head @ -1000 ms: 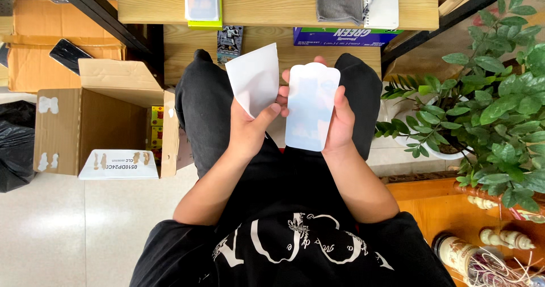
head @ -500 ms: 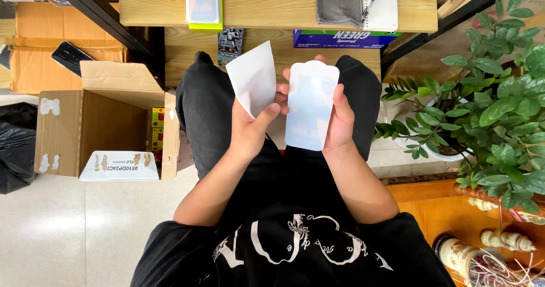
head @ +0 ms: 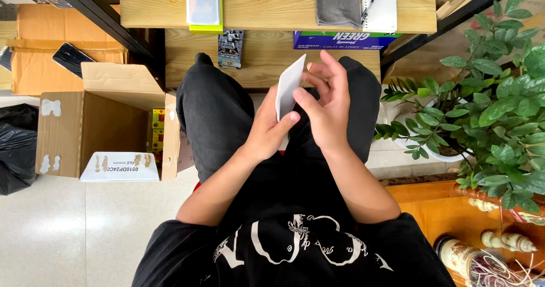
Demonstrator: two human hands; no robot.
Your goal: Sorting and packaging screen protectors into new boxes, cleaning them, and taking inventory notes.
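Held above the lap, between the knees: a thin white card [head: 288, 85], turned nearly edge-on to the camera and tilted, upper corner toward the wooden surface [head: 272, 6]. Pinched along its lower part by the left hand [head: 271, 131], thumb pressed to the near face, the other fingers hidden behind it. Just right of the card, touching or nearly touching its edge, the right hand [head: 328, 108], palm turned inward, fingers [head: 331, 71] loosely spread and curled, nothing clearly gripped in them; whether a second sheet lay behind that palm could not be told. Beneath both hands, black trousers [head: 213, 116] and a black shirt with a white print [head: 284, 247]. Beyond the knees, a lower wooden shelf with a small picture card [head: 230, 48] and a purple-and-green box [head: 346, 39]. On the surface above, a phone-shaped item on a yellow-green pad [head: 203, 3], a folded grey cloth [head: 339, 3], and a spiral notebook with a pen [head: 379, 4]. Off to the left on the tiled floor, an open cardboard box [head: 102, 128] with colourful packets showing at its side, a black bag [head: 17, 148] at the frame edge. To the right, leafy green potted plants [head: 488, 99], and lower right, small bottles and jars [head: 482, 253] on an orange wooden ledge.
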